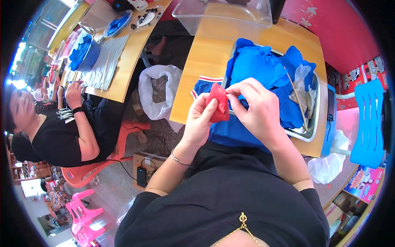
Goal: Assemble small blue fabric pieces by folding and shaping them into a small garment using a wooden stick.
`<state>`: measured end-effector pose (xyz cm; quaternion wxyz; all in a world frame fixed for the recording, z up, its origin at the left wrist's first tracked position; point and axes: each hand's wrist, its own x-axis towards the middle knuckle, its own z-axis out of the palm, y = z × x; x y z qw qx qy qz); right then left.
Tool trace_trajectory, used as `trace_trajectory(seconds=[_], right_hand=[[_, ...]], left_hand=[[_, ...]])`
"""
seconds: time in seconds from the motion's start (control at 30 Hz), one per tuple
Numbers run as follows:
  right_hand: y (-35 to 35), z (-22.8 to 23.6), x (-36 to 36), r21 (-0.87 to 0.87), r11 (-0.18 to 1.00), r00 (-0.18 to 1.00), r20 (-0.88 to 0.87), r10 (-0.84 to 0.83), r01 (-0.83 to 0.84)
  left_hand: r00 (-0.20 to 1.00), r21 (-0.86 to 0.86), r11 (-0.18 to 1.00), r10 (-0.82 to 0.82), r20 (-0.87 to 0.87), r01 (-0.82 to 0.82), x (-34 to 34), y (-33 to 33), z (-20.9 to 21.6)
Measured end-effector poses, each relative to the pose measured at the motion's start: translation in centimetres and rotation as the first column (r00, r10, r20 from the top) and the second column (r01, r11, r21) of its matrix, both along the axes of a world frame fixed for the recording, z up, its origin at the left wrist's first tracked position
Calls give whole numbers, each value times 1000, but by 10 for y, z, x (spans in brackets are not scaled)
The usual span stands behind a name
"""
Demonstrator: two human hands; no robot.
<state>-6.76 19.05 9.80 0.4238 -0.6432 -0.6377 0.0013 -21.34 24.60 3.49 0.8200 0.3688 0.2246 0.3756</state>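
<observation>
A small piece of red cloth, folded and curled at its lower edge, is held up in front of me. My left hand pinches it between thumb and fingers. My right hand is closed in a pinch at the cloth's right edge; whatever its fingertips hold is too small to make out. Just beyond my hands, a metal tray bears a heap of blue fabric pieces. A thin wooden stick leans across the heap beside a crumpled clear plastic bag. Blue cloth with a red-and-white striped border lies at the table's near edge.
A clear plastic bin stands at the table's far end. Left of the table is a white-lined waste container. A co-worker sits at another table with a tub of blue pieces. A blue slatted rack is at the right.
</observation>
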Motion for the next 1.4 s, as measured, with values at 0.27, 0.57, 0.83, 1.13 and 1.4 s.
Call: trace_trajectory(seconds=[0.27, 0.57, 0.83, 1.13, 1.4], right_hand=[[26, -6, -18, -67, 997, 998, 29, 49, -46], [66, -41, -28, -379, 896, 963, -224, 153, -230], [87, -49, -40, -445, 870, 973, -181, 145, -213], [96, -47, -41, -469, 864, 983, -80, 165, -183], [91, -52, -49, -223, 965, 968, 177, 179, -138]], left_hand=[[991, 144, 985, 110, -75, -99, -18, 15, -8], [876, 445, 873, 361, -320, -197, -32, 49, -51], [724, 765, 603, 630, -281, -227, -37, 57, -51], [723, 759, 619, 616, -312, -199, -39, 74, -53], [851, 375, 881, 417, -320, -290, -36, 75, -60]])
